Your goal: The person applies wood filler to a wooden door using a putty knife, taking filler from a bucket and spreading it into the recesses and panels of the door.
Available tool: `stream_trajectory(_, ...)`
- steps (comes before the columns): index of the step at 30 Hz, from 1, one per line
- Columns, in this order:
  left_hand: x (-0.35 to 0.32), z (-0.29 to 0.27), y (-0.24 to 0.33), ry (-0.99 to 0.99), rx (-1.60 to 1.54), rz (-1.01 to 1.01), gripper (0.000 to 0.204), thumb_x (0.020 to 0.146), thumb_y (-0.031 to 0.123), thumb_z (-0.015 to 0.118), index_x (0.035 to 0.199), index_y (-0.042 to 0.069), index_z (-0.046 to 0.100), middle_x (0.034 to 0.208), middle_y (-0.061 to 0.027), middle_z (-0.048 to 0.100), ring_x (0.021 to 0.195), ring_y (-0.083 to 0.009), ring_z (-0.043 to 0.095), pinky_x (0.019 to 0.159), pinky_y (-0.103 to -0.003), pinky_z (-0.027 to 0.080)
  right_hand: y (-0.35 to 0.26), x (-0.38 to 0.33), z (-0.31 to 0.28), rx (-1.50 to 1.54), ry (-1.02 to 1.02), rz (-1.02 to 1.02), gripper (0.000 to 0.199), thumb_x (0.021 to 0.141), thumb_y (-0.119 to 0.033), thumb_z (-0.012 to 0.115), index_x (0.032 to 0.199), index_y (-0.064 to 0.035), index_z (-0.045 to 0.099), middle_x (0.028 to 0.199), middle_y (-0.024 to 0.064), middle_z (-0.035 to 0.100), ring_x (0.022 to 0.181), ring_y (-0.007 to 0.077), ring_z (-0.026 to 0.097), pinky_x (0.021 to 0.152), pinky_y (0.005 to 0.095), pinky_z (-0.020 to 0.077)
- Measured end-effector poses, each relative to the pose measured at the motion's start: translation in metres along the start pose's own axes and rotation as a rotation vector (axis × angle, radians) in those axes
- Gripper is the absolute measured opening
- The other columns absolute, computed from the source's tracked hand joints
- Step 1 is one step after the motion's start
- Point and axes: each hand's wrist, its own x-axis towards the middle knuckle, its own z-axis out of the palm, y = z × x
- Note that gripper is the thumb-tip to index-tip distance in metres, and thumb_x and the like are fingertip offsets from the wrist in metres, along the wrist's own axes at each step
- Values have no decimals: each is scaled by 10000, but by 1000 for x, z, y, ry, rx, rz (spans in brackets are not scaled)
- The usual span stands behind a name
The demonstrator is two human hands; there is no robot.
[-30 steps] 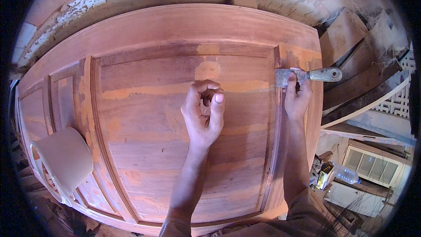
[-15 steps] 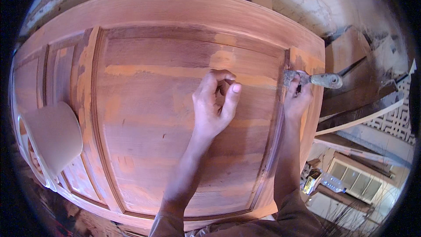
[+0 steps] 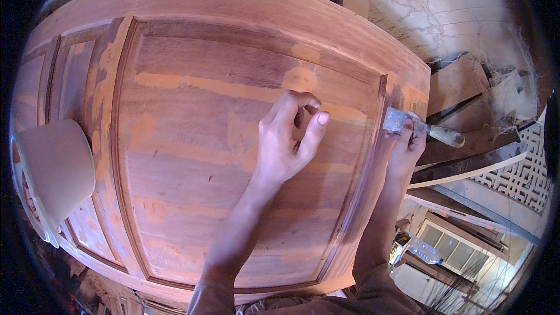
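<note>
Since a second ago my left hand (image 3: pixel 289 140) has slid up and to the right across the door panel (image 3: pixel 192 157), and my head has leaned in, so the wood fills more of my view. At the far left a pale, smooth bowl-shaped container (image 3: pixel 55 172) sits on the door's edge, untouched. The panel itself is reddish-brown, with raised moulding framing a flat centre, streaked with matte orange filler along the grain and in patches. My left hand rests in the middle of that panel, fingers curled in and thumb out, pressing on the surface; I cannot tell whether anything is pinched under them. I judge this the rubbing-in or smoothing step over filled spots. At the right, my right hand (image 3: pixel 408 146) is closed round the wooden handle of a putty knife (image 3: pixel 423 128), its dull metal blade lying against the right-hand moulding. Next I would need light, even pressure along the grain, keeping the blade flat.
</note>
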Motion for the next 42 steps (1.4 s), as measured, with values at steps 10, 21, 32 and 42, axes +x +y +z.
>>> stream_trajectory(10,-14,16,2,-334,-290,-95,811,797,598,722,1340,42,491,1012,-97,676,753,-185,644,650,-299,524,-7,-43,32,-681,-8,-547,304,957,-148,563,1226,-17,618,1124,137,594,952,268,607,809,383,516)
stream_trajectory(21,-6,23,27,-32,-326,-408,224,937,110,662,1041,-23,516,968,-132,666,820,-208,698,726,-320,612,-10,-83,64,-599,44,-428,613,754,6,684,1342,-150,604,1092,116,599,1008,336,572,862,443,516)
stream_trajectory(32,18,3,-8,-463,-136,-474,289,983,173,607,1148,-54,539,963,-134,656,802,-185,690,729,-289,586,-8,-77,58,-534,52,-376,436,845,-48,669,1278,-56,624,1230,132,602,1105,332,573,931,432,510)
stream_trajectory(42,38,23,-10,-472,-89,-440,217,989,120,586,1119,-54,580,945,-112,660,821,-160,668,723,-279,582,-2,-60,62,-465,54,-368,416,866,-20,642,1279,4,605,1269,184,584,1172,367,534,979,439,485)
